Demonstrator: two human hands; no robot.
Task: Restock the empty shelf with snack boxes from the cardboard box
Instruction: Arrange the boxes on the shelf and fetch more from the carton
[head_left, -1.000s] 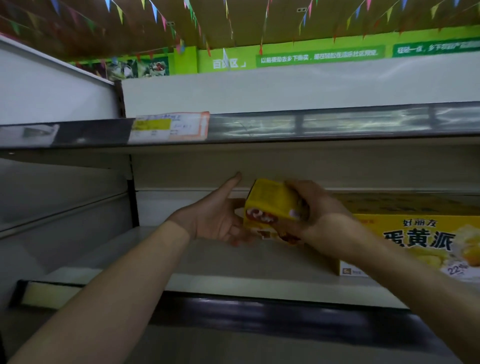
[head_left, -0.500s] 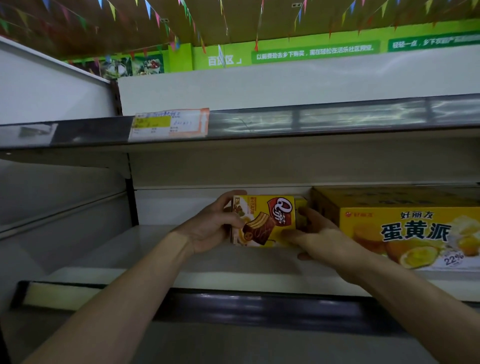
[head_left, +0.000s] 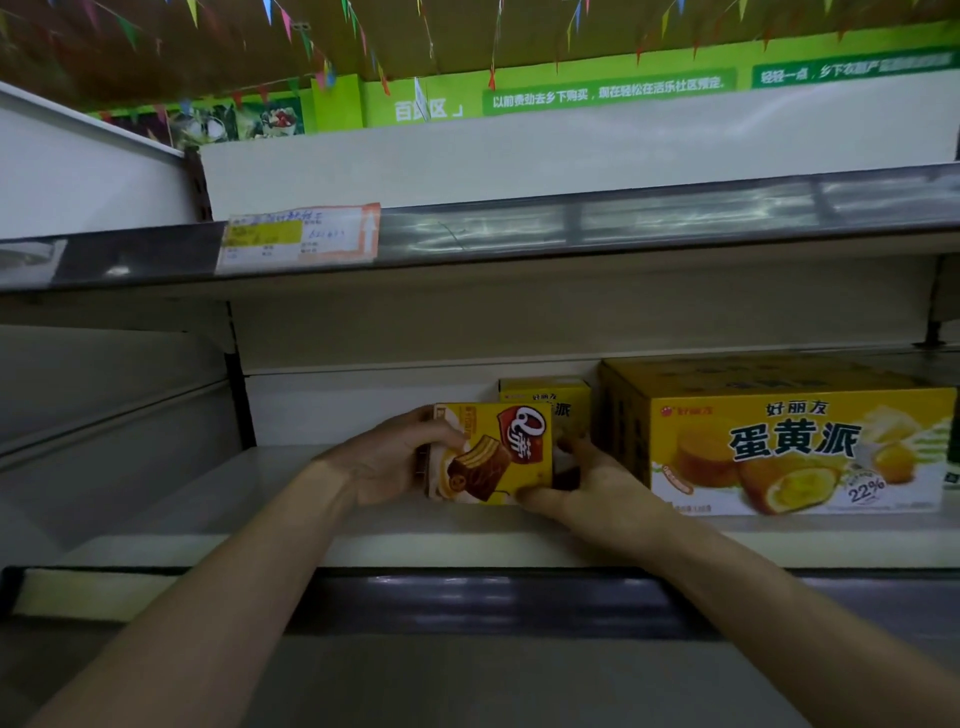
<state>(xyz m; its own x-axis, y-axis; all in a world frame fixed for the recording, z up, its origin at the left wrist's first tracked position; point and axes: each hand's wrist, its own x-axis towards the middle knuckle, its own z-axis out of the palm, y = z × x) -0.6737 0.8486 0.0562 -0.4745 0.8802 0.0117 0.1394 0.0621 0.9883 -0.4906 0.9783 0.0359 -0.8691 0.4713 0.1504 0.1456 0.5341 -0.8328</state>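
White shelf (head_left: 234, 499) beneath green banner (head_left: 608, 94) and bunting (head_left: 287, 20).

One wide-angle view, worn on the head, faces straight into the shelf (head_left: 249, 499) from arm's length. The shelf board fills the lower middle of the frame, the upper shelf's front rail (head_left: 623, 228) crosses above centre, and ceiling bunting (head_left: 291, 26) lines the top edge. Both forearms enter from the lower corners, and the left hand (head_left: 384, 460) and right hand (head_left: 602, 486) meet on the snack box (head_left: 493, 452) at centre.
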